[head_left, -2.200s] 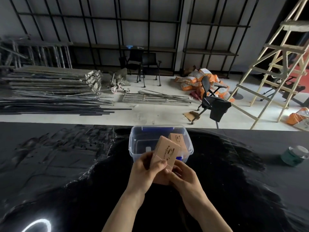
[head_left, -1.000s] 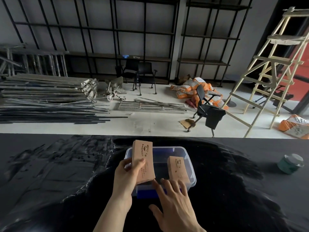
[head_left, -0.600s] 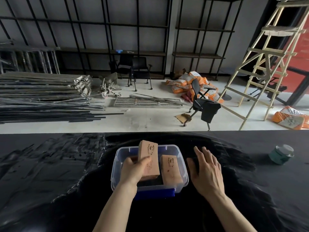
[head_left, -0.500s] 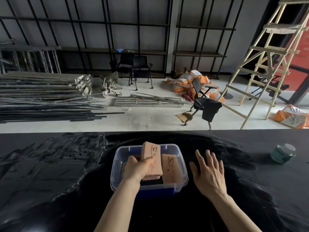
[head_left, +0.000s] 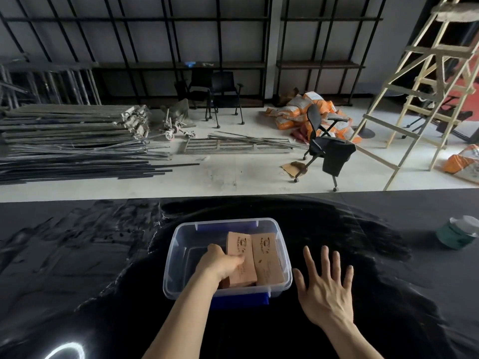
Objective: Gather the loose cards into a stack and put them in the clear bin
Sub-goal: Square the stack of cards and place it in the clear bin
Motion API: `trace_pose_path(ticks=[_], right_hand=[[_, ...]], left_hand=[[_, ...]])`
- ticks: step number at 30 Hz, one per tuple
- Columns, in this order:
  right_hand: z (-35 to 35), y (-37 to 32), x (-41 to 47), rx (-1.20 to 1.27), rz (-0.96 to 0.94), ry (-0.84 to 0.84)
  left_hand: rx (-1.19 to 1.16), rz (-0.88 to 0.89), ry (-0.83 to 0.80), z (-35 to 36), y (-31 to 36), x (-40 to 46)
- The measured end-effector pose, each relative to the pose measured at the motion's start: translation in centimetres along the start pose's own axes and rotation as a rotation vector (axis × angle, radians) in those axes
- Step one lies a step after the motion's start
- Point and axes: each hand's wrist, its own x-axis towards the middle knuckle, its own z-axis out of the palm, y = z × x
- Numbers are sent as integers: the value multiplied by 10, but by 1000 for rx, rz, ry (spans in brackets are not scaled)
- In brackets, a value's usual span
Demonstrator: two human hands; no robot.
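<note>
Currently the left hand (head_left: 220, 264) reaches into the clear bin (head_left: 178, 257) at lower centre of the frame, its grip closed around a stack of tan cards (head_left: 241, 260); the stack lies low in the bin, though contact with the floor is unclear. A second card stack (head_left: 267, 260) lies just right of it, touching, inside the bin. Right hand (head_left: 325, 294) is flat on the black tabletop (head_left: 77, 255) beside the bin, fingers spread, holding nothing. Green container (head_left: 457, 233) at right edge.
</note>
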Motion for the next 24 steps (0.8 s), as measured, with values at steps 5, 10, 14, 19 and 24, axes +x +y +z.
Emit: trace_pose_path(ticks=[5,10,14,19,24], right_hand=[[0,0,0,-12,4,6],[2,0,0,-5,-2,7],[1,0,-1,7,-1,12],[0,-1,-1,3,2,17],[1,1,0,13,3,30]], left_hand=[[277,62,28,4,-6,5],[282,108,112,6,-4,2],[280,132,100,4,-5,1],[372,146,167,6,-3,-1],[489,211,260,12,3,-8]])
